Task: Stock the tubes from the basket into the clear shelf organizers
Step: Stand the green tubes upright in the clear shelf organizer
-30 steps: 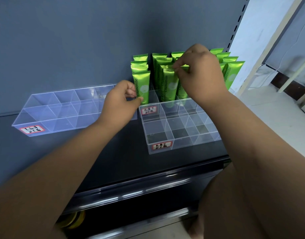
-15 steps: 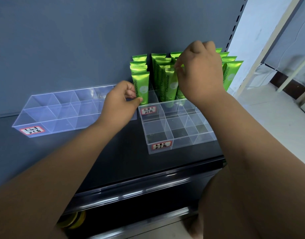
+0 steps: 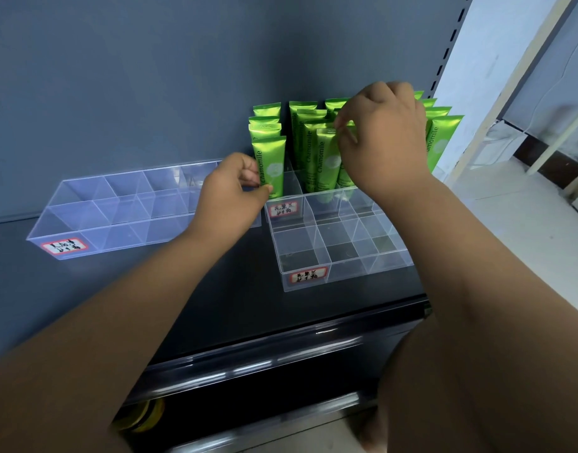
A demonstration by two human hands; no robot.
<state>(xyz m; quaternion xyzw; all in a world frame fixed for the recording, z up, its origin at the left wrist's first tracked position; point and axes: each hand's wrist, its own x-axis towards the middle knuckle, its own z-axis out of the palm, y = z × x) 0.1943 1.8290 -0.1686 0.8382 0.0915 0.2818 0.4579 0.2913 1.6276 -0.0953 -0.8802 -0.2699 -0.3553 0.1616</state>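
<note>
Tubes [image 3: 442,142] upright, crimps up; left hand [image 3: 228,197] in pinch on front tube [image 3: 270,165], right hand [image 3: 385,138] likewise on second tube [image 3: 326,158].

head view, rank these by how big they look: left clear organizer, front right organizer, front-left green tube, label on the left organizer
1. left clear organizer
2. front right organizer (nearer the camera, so its true size against the first is unsure)
3. front-left green tube
4. label
</note>
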